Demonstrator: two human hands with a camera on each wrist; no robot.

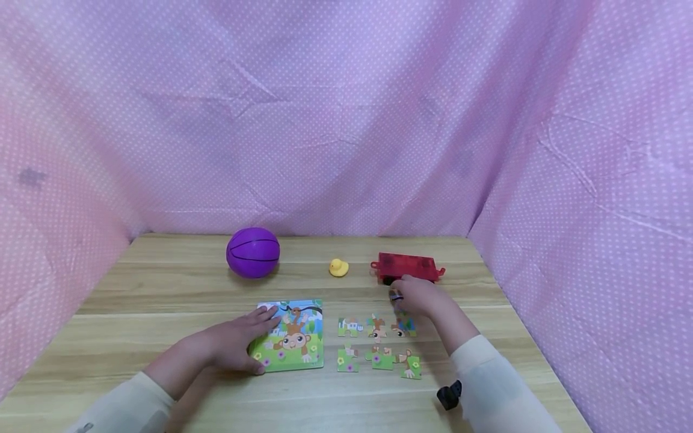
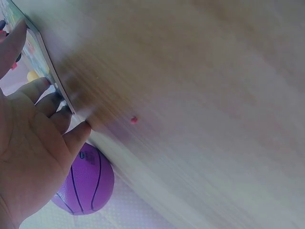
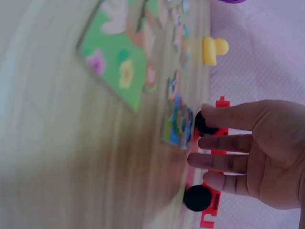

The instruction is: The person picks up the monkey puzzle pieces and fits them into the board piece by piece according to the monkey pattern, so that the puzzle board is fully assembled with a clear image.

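My left hand (image 1: pixel 238 340) rests with spread fingers on the left side of a square monkey picture puzzle board (image 1: pixel 295 355). The left wrist view shows the fingers (image 2: pixel 52 102) at the board's edge. My right hand (image 1: pixel 419 296) reaches over the table in front of a red toy wagon (image 1: pixel 406 266). Its fingertips are close to a small puzzle piece (image 1: pixel 397 295); in the right wrist view the fairly straight fingers (image 3: pixel 221 162) look apart from the pieces. Loose puzzle pieces (image 1: pixel 382 359) lie in two rows right of the board.
A purple ball (image 1: pixel 253 252) sits at the back left of the wooden table (image 1: pixel 178 282). A yellow rubber duck (image 1: pixel 338 268) stands between ball and wagon. Pink dotted cloth (image 1: pixel 325 120) hangs behind and at both sides. A black device (image 1: pixel 449 396) is at the right sleeve.
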